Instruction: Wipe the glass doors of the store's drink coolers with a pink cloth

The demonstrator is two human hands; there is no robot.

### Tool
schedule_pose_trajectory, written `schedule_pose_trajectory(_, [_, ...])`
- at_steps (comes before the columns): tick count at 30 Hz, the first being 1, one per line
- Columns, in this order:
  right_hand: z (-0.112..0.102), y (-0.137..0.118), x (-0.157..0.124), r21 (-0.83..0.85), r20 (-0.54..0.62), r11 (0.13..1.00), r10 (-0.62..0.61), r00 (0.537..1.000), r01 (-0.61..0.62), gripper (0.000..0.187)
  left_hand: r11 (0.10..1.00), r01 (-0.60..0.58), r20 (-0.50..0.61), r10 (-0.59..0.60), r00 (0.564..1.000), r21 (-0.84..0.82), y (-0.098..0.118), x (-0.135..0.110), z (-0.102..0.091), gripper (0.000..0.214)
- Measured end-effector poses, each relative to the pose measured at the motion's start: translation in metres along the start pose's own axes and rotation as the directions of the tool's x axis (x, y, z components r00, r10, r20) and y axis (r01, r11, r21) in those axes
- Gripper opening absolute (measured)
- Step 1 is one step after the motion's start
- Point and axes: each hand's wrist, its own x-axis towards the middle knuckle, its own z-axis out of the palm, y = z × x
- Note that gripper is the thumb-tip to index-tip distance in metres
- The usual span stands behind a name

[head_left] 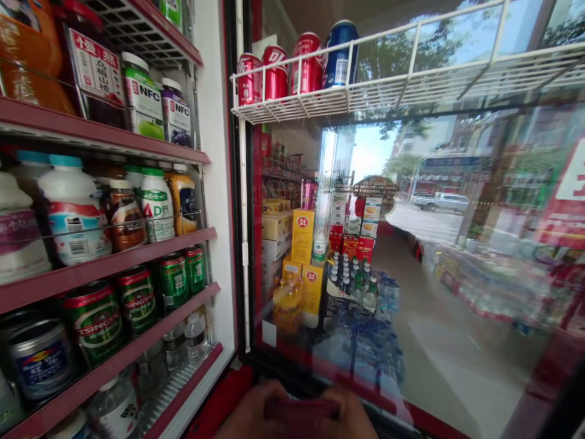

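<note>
At the bottom edge, my left hand (253,411) and my right hand (351,416) are close together, both blurred. Between them is a dark red object (301,408), with the fingers of both hands closed around its ends; its kind is too smeared to make out. Just beyond the hands are the lower frame of a glass cooler door (311,381) and a red base panel (231,393). The door stands open beside shelves of drinks. On its white wire rack (379,91) are red cans (275,73) and a blue can (340,55).
Left, dark red shelf edges (150,253) carry green beer cans (92,320), milk drink bottles (75,210) and juice bottles (142,97). Clear water bottles (196,335) stand on the lowest shelf. Through the glass show yellow boxes (302,235) and wrapped bottle packs (365,347).
</note>
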Motion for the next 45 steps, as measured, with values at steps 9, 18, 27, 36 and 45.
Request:
schedule_pose_trajectory(9, [-0.055,-0.190,0.090,-0.591,-0.191,0.717,-0.568,0.801,0.368,0.018,0.906,-0.310,-0.448,0.413,0.793,0.287,0.129,0.065,-0.114,0.035])
schedule_pose_trajectory(18, [-0.067,-0.308,0.162,-0.972,-0.032,0.161,-0.816,0.577,0.173,0.014,0.732,-0.308,-0.593,0.677,0.436,0.608,0.212,0.140,-0.186,0.028])
schedule_pose_trajectory(27, [-0.050,-0.309,0.168,-0.919,0.385,-0.280,-0.788,0.480,0.277,0.025,0.540,-0.187,-0.490,0.833,0.258,0.820,0.199,0.163,-0.176,0.010])
schedule_pose_trajectory(36, [-0.013,-0.252,0.153,-0.958,0.272,-0.163,-0.786,0.555,0.238,0.048,0.385,-0.184,-0.333,0.906,0.260,0.904,0.160,0.176,-0.164,0.034])
schedule_pose_trajectory(45, [-0.011,-0.233,0.185,-0.902,0.268,-0.042,-0.835,0.481,0.429,0.075,0.302,-0.074,-0.256,0.895,0.365,0.950,0.121,0.171,-0.154,0.072])
